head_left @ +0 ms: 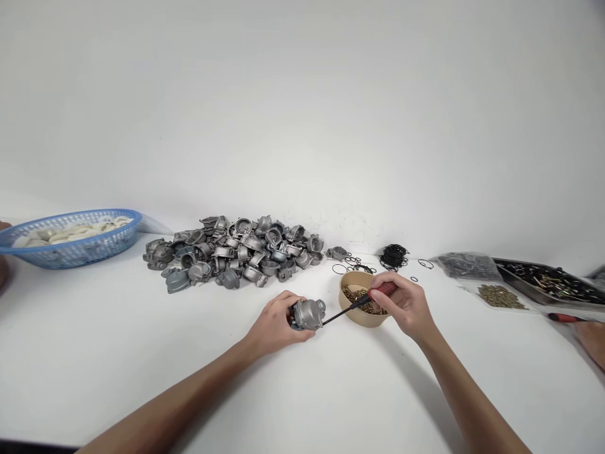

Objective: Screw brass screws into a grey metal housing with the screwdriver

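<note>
My left hand [278, 321] is closed around a grey cast-metal carburetor part [309, 313] with a rounded bowl, just above the white table. In my right hand [401, 306] is a screwdriver [355, 303] with a red and black handle and a dark shaft. Its tip meets the right side of the metal part near its lower edge; whether it sits in a screw there is too small to tell. Behind the shaft stands a round tan tub [363, 320] holding many small brass-coloured screws [352, 294].
A heap of grey metal bowls [246, 249] lies against the wall. Black rubber rings [393, 256] are to its right. A blue basket [89, 252] with pale pieces stands left. At right are a metal tray [558, 291], brass parts [501, 296] and another person's hand [594, 340] near a red-handled tool.
</note>
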`<action>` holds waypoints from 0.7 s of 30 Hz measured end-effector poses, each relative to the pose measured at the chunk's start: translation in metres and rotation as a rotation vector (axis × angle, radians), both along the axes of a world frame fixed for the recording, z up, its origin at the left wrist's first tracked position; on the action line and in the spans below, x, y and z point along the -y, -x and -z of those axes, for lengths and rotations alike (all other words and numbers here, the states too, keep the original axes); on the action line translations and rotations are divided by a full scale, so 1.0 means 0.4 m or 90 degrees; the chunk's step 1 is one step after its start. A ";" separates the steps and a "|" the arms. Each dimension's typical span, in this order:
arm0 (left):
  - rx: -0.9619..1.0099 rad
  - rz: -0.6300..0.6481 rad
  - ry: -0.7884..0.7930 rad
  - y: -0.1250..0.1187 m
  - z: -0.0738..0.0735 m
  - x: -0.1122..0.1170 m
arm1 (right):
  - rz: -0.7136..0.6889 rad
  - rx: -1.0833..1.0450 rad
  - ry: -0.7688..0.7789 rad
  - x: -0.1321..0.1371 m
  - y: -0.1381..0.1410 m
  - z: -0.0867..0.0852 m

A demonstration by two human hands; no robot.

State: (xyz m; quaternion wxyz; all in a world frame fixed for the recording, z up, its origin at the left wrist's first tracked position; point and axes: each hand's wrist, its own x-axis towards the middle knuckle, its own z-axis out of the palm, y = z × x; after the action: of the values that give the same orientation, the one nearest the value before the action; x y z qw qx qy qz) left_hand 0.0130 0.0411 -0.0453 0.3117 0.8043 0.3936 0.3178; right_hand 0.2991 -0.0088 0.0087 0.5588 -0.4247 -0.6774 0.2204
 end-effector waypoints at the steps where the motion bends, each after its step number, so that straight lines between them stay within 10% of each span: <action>1: -0.002 0.000 0.000 0.000 -0.001 0.000 | -0.003 0.002 0.005 -0.001 0.000 0.001; 21: -0.037 -0.023 0.017 0.005 -0.008 0.001 | -0.056 0.091 0.068 -0.008 -0.021 0.002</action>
State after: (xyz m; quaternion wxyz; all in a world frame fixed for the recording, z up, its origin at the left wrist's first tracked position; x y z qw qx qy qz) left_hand 0.0110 0.0407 -0.0419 0.3050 0.8018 0.4211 0.2945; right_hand 0.3074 -0.0055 0.0079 0.4751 -0.4381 -0.7211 0.2497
